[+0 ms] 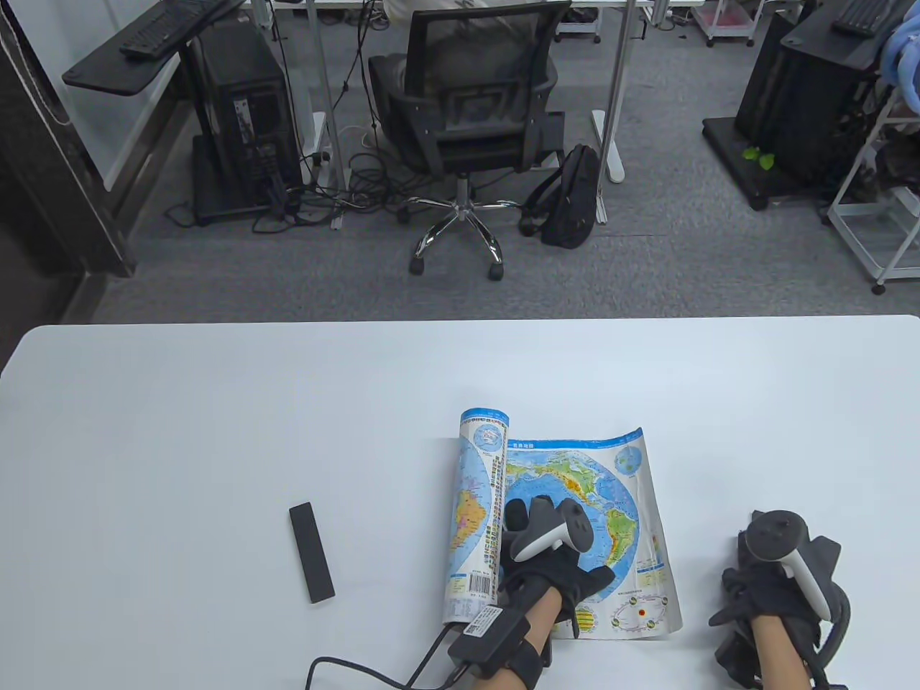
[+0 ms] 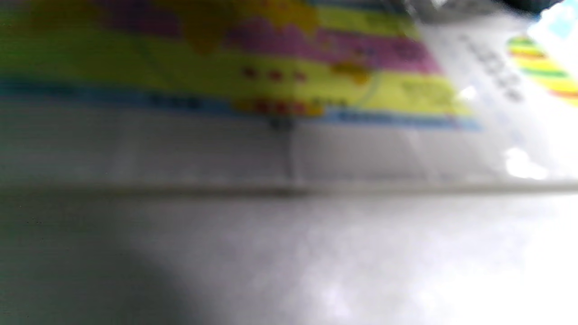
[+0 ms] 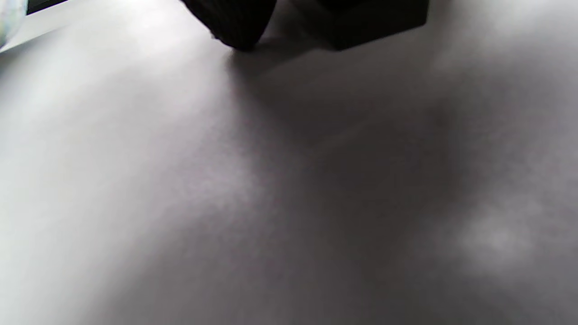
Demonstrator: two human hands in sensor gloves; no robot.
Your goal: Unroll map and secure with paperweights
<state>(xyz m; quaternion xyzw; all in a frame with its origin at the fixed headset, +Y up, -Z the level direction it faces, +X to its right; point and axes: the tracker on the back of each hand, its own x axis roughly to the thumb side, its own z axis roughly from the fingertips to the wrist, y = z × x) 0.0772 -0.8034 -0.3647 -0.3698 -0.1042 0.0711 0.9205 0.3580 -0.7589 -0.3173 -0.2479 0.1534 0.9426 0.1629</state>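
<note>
The world map [image 1: 624, 496] lies partly unrolled on the white table [image 1: 215, 431]. Its flat right part faces up, and the rest is a roll [image 1: 474, 517] along its left side. My left hand [image 1: 535, 517] presses flat on the open part, right beside the roll. The left wrist view shows a blurred close-up of the map's printed edge [image 2: 271, 67]. A black bar paperweight [image 1: 311, 552] lies left of the roll, untouched. My right hand [image 1: 773, 575] rests on the table to the right of the map. In the right wrist view a fingertip [image 3: 235, 22] touches the table beside a black block [image 3: 375, 22]. Whether the hand grips it is hidden.
The map's near edge [image 1: 632, 632] lies close to the table's front edge. Beyond the table's far edge stand an office chair [image 1: 467, 108] and a backpack [image 1: 571, 198] on the floor. A cable [image 1: 374, 672] runs from my left wrist.
</note>
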